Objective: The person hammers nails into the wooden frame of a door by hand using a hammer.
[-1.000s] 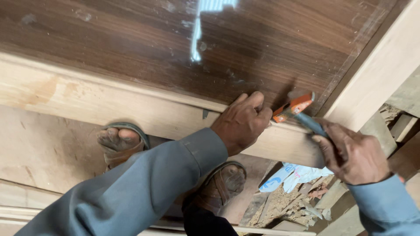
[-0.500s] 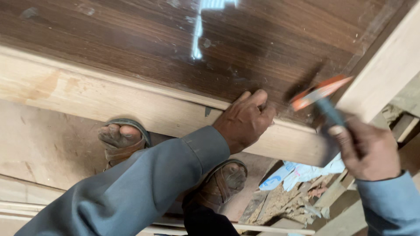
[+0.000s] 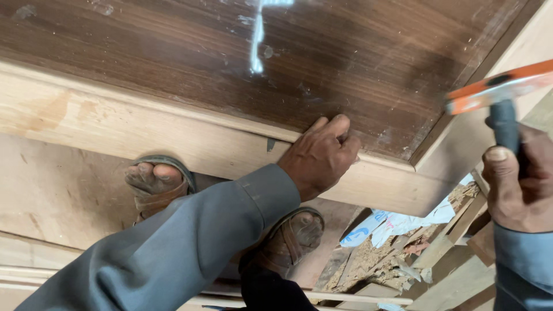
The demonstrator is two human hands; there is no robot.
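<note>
My left hand (image 3: 319,155) rests on the pale wooden frame rail (image 3: 144,132), fingertips pinched at the thin moulding strip where the rail meets the dark brown veneered panel (image 3: 242,57). Whether something small is between the fingers cannot be made out. My right hand (image 3: 518,184) grips the blue handle of a hammer with an orange head (image 3: 498,89), raised at the right edge, well away from the left hand. Both arms wear grey-blue sleeves.
My two feet in sandals (image 3: 155,181) (image 3: 291,233) stand on plywood sheets below the frame. Wood scraps, shavings and a crumpled blue-and-white bag (image 3: 386,222) lie at the lower right. The frame's side rail (image 3: 507,109) runs up the right.
My right hand has lifted the hammer up and to the right, away from the corner near my left fingers. My left hand has stayed on the moulding.
</note>
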